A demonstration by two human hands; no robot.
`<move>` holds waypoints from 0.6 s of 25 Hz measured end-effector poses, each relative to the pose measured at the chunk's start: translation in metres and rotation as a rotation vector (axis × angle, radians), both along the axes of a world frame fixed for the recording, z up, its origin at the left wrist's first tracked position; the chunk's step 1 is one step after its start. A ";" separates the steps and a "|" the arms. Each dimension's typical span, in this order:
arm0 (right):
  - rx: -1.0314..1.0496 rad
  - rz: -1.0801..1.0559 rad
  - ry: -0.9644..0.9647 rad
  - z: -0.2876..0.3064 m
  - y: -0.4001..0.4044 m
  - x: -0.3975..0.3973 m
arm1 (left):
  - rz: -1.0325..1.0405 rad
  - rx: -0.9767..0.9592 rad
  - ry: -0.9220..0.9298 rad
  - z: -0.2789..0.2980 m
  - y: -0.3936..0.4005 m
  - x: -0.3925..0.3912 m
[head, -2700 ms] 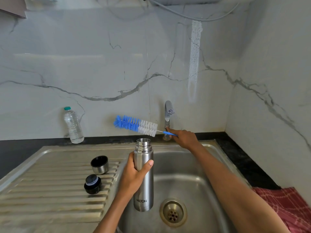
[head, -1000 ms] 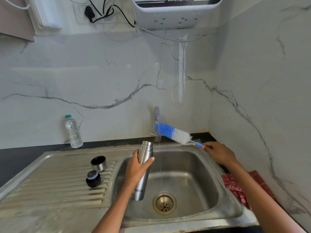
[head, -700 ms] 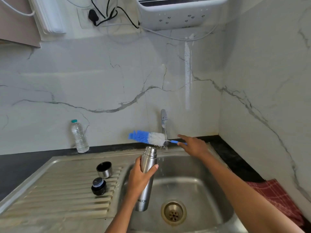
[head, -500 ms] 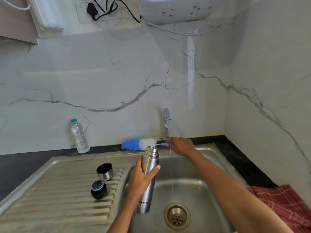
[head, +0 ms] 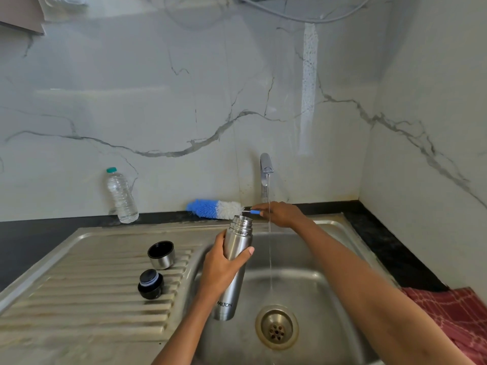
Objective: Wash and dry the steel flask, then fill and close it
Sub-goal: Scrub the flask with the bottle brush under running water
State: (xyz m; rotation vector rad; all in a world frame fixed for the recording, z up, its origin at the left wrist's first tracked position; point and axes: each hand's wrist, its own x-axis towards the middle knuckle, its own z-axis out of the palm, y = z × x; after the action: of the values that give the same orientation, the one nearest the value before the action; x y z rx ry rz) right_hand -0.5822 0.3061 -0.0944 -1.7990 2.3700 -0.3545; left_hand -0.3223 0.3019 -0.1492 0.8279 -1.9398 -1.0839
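far left a plastic water bottle [head: 121, 196] with some water stands by the wall, and the cup lid [head: 161, 255] and stopper [head: 150, 283] sit empty on the drainboard. left hand [head: 221, 271] grips the open steel flask [head: 233, 267] over the sink [head: 311, 293], can't see inside it. right hand [head: 280, 213] pinches the bottle brush [head: 214, 208], which has dropped beside the flask mouth since a second ago, tap [head: 265, 177] now running, so scrubbing looks next.

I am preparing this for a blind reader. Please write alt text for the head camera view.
Over a steel sink, the left hand grips an open steel flask upright, while the right hand holds a blue and white bottle brush level behind its mouth. A thin stream falls from the tap. Two caps stand on the drainboard.
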 end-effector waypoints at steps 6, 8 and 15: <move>-0.118 -0.071 -0.054 0.002 0.035 -0.021 | -0.012 -0.019 -0.037 -0.001 -0.001 -0.002; -0.146 -0.129 -0.090 -0.001 0.064 -0.029 | -0.015 -0.024 -0.044 0.001 0.002 -0.003; -0.198 -0.302 -0.184 0.031 0.163 -0.041 | 0.009 -0.115 -0.085 -0.005 -0.003 -0.003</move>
State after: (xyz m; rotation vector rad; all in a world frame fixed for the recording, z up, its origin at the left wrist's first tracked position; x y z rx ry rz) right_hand -0.6231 0.4695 -0.0630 -1.4003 2.5456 -0.7798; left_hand -0.3257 0.2992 -0.1542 0.8304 -2.0465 -0.9360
